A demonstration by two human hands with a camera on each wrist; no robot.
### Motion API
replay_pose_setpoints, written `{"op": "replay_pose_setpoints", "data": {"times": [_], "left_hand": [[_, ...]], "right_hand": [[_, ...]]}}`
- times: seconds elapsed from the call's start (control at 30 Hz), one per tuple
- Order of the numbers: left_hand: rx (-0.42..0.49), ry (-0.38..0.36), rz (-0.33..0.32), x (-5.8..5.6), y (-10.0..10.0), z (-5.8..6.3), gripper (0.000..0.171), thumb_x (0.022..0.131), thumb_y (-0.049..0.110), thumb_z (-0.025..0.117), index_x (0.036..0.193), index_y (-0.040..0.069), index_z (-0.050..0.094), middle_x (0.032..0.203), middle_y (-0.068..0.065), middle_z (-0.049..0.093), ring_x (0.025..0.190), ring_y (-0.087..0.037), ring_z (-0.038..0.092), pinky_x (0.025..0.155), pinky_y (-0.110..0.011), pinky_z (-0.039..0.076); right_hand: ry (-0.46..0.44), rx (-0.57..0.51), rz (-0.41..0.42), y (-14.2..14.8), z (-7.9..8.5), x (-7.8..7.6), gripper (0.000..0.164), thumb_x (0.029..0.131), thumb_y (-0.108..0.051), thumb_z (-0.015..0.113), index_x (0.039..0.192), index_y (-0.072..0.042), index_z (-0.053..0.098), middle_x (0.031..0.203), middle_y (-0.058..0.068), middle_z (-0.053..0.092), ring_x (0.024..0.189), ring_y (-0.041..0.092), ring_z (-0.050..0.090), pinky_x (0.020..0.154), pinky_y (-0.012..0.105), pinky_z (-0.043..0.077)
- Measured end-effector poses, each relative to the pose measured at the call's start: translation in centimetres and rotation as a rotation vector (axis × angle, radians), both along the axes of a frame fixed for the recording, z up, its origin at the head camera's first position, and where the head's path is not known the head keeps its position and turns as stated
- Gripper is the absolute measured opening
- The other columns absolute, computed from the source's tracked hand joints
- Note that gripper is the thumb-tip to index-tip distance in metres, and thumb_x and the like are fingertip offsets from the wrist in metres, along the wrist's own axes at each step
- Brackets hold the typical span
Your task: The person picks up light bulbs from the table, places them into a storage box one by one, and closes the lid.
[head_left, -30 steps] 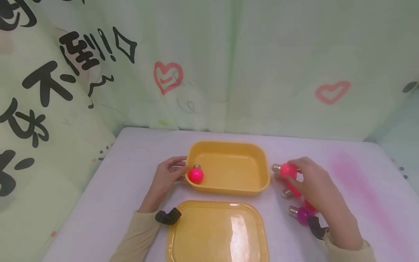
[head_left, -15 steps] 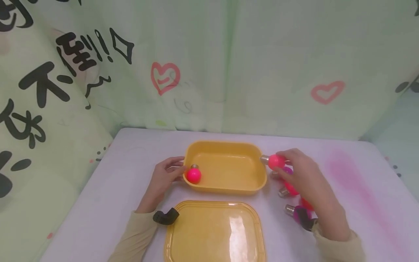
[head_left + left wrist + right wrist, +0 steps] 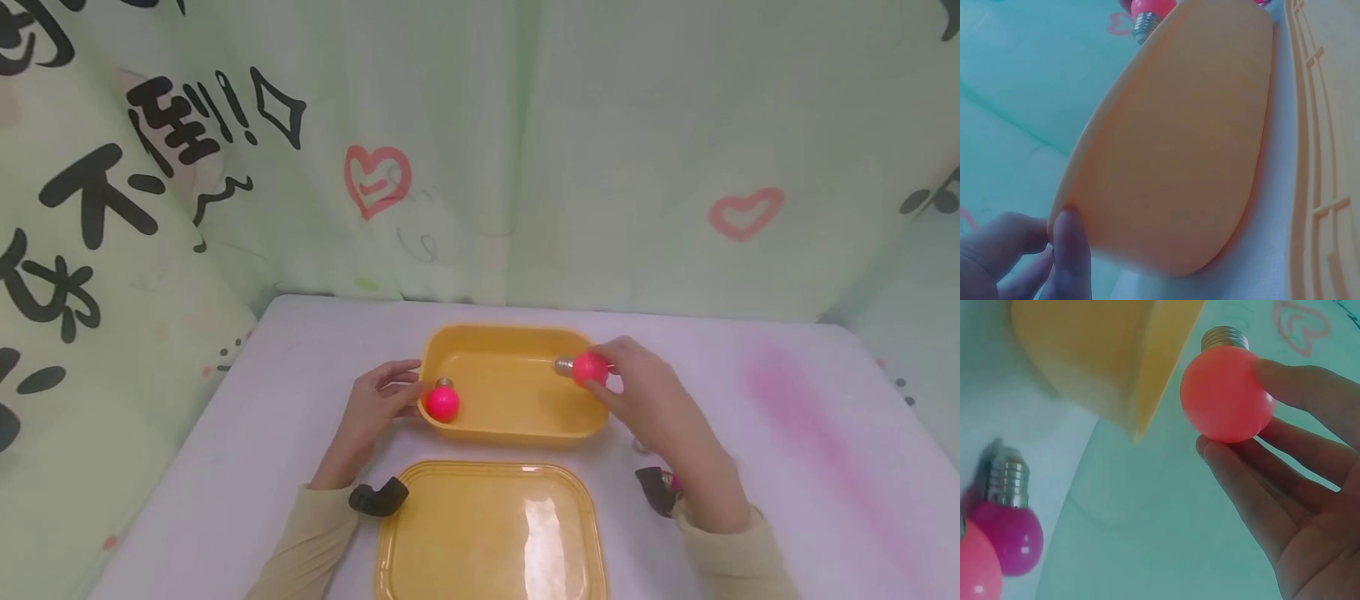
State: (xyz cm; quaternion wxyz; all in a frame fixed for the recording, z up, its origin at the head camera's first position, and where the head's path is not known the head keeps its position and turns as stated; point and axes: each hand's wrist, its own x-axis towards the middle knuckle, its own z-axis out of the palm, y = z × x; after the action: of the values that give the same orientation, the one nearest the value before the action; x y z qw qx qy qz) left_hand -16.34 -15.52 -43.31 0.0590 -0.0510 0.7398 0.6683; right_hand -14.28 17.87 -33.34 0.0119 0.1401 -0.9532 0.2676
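My right hand (image 3: pixel 648 396) pinches a pink light bulb (image 3: pixel 1227 394) between thumb and fingers, its metal screw base pointing left. In the head view this bulb (image 3: pixel 590 369) overlaps the right end of a yellow tub (image 3: pixel 517 433). At the tub's left end my left hand (image 3: pixel 381 407) grips the rim, thumb on the outer wall in the left wrist view. Another pink bulb (image 3: pixel 442 403) lies inside the tub's left front corner, base up against the wall.
A yellow lid (image 3: pixel 491 533) lies in front of the tub. Right of the tub, more bulbs rest on the white table, mostly hidden by the right arm; a purple bulb (image 3: pixel 1013 534) and a pink one (image 3: pixel 979 565) show in the right wrist view.
My right hand has carried the pink bulb left, from beside the tub to over its right end. The left hand keeps its place at the rim.
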Motion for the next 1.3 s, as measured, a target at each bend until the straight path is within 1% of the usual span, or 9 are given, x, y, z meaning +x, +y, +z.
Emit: {"op": "replay_pose_setpoints", "data": {"times": [0.13, 0.23, 0.33, 0.43, 0.6, 0.8, 0.97, 1.1, 1.3], "left_hand": [[0.002, 0.002, 0.005, 0.0, -0.1, 0.0, 0.041, 0.092, 0.016, 0.071, 0.131, 0.007, 0.061, 0.118, -0.017, 0.061, 0.093, -0.02, 0.068, 0.077, -0.028, 0.061], [-0.002, 0.001, 0.007, 0.0, -0.1, 0.0, 0.042, 0.092, 0.017, 0.071, 0.131, 0.007, 0.061, 0.118, -0.016, 0.061, 0.092, -0.019, 0.068, 0.077, -0.028, 0.061], [-0.014, -0.001, 0.011, 0.1, -0.2, 0.0, 0.042, 0.091, 0.018, 0.072, 0.131, 0.007, 0.061, 0.118, -0.016, 0.062, 0.092, -0.019, 0.069, 0.077, -0.028, 0.061], [-0.022, -0.002, 0.011, 0.2, -0.2, 0.1, 0.043, 0.092, 0.019, 0.072, 0.131, 0.008, 0.061, 0.119, -0.017, 0.062, 0.093, -0.02, 0.069, 0.078, -0.028, 0.061], [-0.028, 0.001, 0.005, 0.2, -0.3, 0.1, 0.042, 0.092, 0.019, 0.071, 0.132, 0.008, 0.06, 0.12, -0.017, 0.062, 0.094, -0.02, 0.069, 0.079, -0.028, 0.06], [-0.033, -0.006, 0.005, 0.1, -0.4, -0.2, 0.04, 0.092, 0.018, 0.071, 0.131, 0.009, 0.061, 0.119, -0.016, 0.062, 0.093, -0.021, 0.069, 0.079, -0.029, 0.061], [-0.04, -0.002, 0.004, 0.1, -0.3, -0.2, 0.041, 0.092, 0.019, 0.071, 0.131, 0.009, 0.061, 0.119, -0.015, 0.062, 0.093, -0.02, 0.069, 0.08, -0.029, 0.06], [-0.027, 0.001, 0.002, 0.2, -0.2, -0.1, 0.042, 0.092, 0.019, 0.071, 0.132, 0.008, 0.06, 0.119, -0.016, 0.061, 0.092, -0.02, 0.069, 0.079, -0.028, 0.06], [-0.022, -0.005, -0.006, 0.0, -0.1, 0.0, 0.043, 0.092, 0.018, 0.071, 0.132, 0.008, 0.06, 0.119, -0.016, 0.062, 0.093, -0.02, 0.069, 0.08, -0.029, 0.061]], "right_hand": [[0.045, -0.005, 0.038, -1.2, -0.4, -0.4, 0.026, 0.088, -0.012, 0.075, 0.11, -0.001, 0.066, 0.103, 0.012, 0.064, 0.097, 0.034, 0.062, 0.089, 0.052, 0.054], [0.006, 0.018, 0.029, -2.2, -0.7, -0.6, 0.03, 0.088, -0.014, 0.075, 0.112, -0.001, 0.065, 0.102, 0.011, 0.063, 0.095, 0.033, 0.062, 0.089, 0.05, 0.055], [-0.049, 0.046, 0.02, -3.1, -1.0, -0.9, 0.035, 0.088, -0.014, 0.075, 0.117, -0.001, 0.063, 0.106, 0.013, 0.064, 0.098, 0.034, 0.062, 0.091, 0.05, 0.055], [-0.067, 0.048, 0.029, -3.9, -1.4, -1.0, 0.036, 0.087, -0.014, 0.076, 0.118, 0.0, 0.063, 0.109, 0.014, 0.065, 0.1, 0.033, 0.063, 0.091, 0.049, 0.056], [-0.047, 0.047, 0.059, -5.0, -2.4, -1.2, 0.031, 0.087, -0.013, 0.076, 0.114, 0.001, 0.066, 0.109, 0.016, 0.064, 0.098, 0.032, 0.062, 0.09, 0.047, 0.056], [-0.006, 0.066, 0.109, -5.8, -3.6, -1.5, 0.032, 0.088, -0.014, 0.074, 0.115, 0.003, 0.067, 0.109, 0.017, 0.065, 0.099, 0.031, 0.063, 0.09, 0.045, 0.056], [0.013, 0.074, 0.122, -6.1, -4.3, -1.7, 0.029, 0.088, -0.013, 0.075, 0.111, 0.002, 0.068, 0.103, 0.015, 0.065, 0.094, 0.029, 0.063, 0.087, 0.043, 0.057], [0.027, 0.069, 0.125, -6.2, -4.8, -1.8, 0.026, 0.088, -0.012, 0.074, 0.109, 0.002, 0.069, 0.099, 0.013, 0.065, 0.092, 0.027, 0.063, 0.086, 0.042, 0.057], [0.033, 0.068, 0.134, -6.1, -5.4, -1.8, 0.025, 0.086, -0.01, 0.076, 0.108, 0.002, 0.069, 0.099, 0.012, 0.066, 0.091, 0.026, 0.061, 0.085, 0.04, 0.057]]}}
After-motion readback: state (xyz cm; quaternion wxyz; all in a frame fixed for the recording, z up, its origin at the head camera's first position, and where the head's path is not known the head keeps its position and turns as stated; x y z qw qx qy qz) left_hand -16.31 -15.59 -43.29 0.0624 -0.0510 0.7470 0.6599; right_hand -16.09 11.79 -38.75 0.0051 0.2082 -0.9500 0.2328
